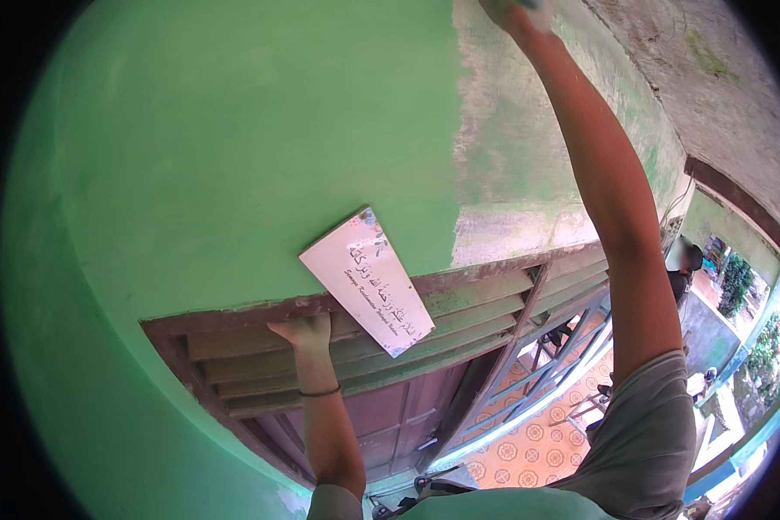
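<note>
My left hand [303, 331] reaches up to the brown wooden frame [234, 314] above the door, its fingers hooked over a slat of the louvred vent [260, 368]. Beside it, a white rectangular sign [368, 282] with dark lettering and flower corners hangs tilted across the frame. High at the upper edge, my right hand [520, 13] is closed round a small pale grey-green thing, cut off and blurred, whose kind I cannot make out. That hand is near the patchy, worn strip of wall [511, 130], just right of the even green paint [260, 147].
Below the vent is a brown panelled door [381, 438], with a blue-framed window [529, 381] to its right. Orange patterned floor tiles [520, 455] lie far below. At the right a person in a dark cap [689, 260] is by a low wall. A rough ceiling [711, 69] slopes overhead.
</note>
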The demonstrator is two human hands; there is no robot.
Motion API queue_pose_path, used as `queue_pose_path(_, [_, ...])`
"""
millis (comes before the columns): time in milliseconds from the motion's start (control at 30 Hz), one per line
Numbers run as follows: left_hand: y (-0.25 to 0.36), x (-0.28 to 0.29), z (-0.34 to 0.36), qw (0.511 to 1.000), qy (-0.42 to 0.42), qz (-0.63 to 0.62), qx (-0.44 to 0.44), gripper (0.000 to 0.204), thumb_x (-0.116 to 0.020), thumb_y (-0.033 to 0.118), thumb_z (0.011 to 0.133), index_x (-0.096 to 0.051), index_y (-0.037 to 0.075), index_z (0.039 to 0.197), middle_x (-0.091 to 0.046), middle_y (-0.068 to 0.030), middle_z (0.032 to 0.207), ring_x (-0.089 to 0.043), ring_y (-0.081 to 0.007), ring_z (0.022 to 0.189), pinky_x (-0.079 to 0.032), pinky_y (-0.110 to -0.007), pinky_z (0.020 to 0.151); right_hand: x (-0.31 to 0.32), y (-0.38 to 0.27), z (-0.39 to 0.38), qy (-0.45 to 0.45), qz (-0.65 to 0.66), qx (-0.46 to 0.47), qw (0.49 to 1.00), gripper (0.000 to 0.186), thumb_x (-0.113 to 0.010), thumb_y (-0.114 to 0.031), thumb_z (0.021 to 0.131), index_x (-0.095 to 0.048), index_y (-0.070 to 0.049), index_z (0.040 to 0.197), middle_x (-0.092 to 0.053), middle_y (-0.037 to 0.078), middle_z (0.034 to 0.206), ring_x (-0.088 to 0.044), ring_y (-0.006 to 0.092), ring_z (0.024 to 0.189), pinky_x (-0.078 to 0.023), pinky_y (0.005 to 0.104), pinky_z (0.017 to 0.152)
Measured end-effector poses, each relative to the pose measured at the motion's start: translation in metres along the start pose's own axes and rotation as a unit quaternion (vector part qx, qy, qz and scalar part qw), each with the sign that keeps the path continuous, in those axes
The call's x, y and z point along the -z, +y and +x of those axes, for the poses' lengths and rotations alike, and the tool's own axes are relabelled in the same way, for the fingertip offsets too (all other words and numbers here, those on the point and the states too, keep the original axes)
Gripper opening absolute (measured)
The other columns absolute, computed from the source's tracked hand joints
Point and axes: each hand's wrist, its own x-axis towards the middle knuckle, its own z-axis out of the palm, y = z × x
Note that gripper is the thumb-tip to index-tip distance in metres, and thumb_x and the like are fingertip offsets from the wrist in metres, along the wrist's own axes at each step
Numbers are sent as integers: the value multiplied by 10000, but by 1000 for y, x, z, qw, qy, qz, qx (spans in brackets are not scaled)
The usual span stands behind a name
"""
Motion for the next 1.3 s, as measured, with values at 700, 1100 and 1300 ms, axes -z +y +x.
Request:
queue_pose_path(700, [2, -7, -3, 999, 35, 6, 6, 653, -504, 615, 958, -578, 118, 1374, -587, -46, 1373, -552, -263, 1292, -466, -482, 1084, 2, -24, -10, 26, -41, 9, 999, 183, -620, -212, 915, -753, -88, 941, -736, 150, 982, -693, 362, 905, -536, 463, 762])
queue_pose_path(1100, [1, 10, 10, 999, 43, -5, 22, 643, -507, 618, 957, -588, 129, 1367, -612, -43, 1339, -565, -258, 1280, -476, -466, 1073, 5, -28, -15, 23, -49, 1, 999, 187, -624, -204, 899, -743, -75, 962, -721, 137, 946, -696, 353, 837, -535, 427, 736])
queue_pose_path(1300, [3, 4, 3, 1000, 25, 4, -4, 652, -513, 621, 956, -594, 115, 1360, -614, -37, 1339, -567, -257, 1279, -466, -472, 1088, 18, -54, -58, -57, -5, -28, 998, 213, -622, -234, 901, -731, -65, 970, -715, 146, 963, -697, 353, 862, -532, 436, 748])
